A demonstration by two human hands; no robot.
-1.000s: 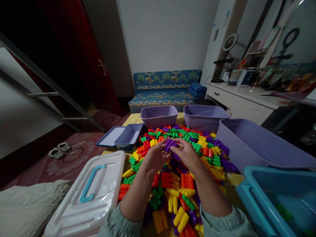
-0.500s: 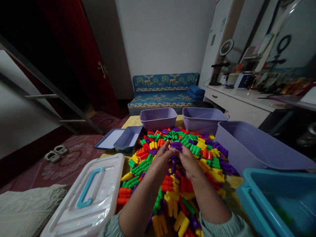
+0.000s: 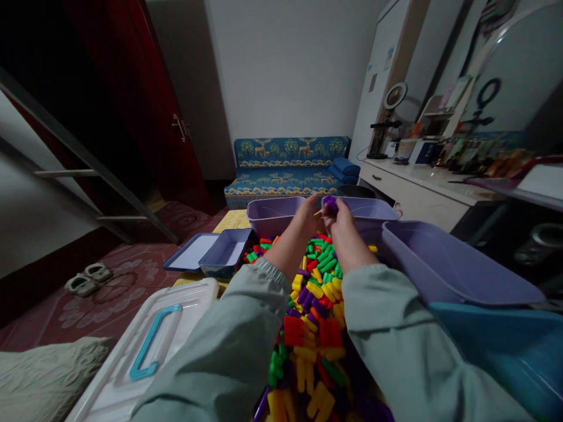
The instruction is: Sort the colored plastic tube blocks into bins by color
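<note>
Both my arms stretch forward over a heap of plastic tube blocks [image 3: 316,293] in red, yellow, green, purple and orange. My right hand [image 3: 341,220] is closed on purple blocks [image 3: 331,203], held at the near rim of the right far purple tub [image 3: 373,208]. My left hand [image 3: 307,214] is beside it, fingers curled, between the two far tubs; what it holds is hidden. The left far purple tub [image 3: 272,211] stands just left of that hand.
A large purple tub [image 3: 440,264] and a blue bin [image 3: 505,346] stand at the right. A white lidded box with a teal handle [image 3: 153,340] lies at the left, and a small blue tray with its lid [image 3: 215,252] beyond it. A sofa, a desk and slippers are farther off.
Both hands lifted from the middle of the heap and reached forward to the far purple tubs, carrying purple blocks. The camera leaned forward with them.
</note>
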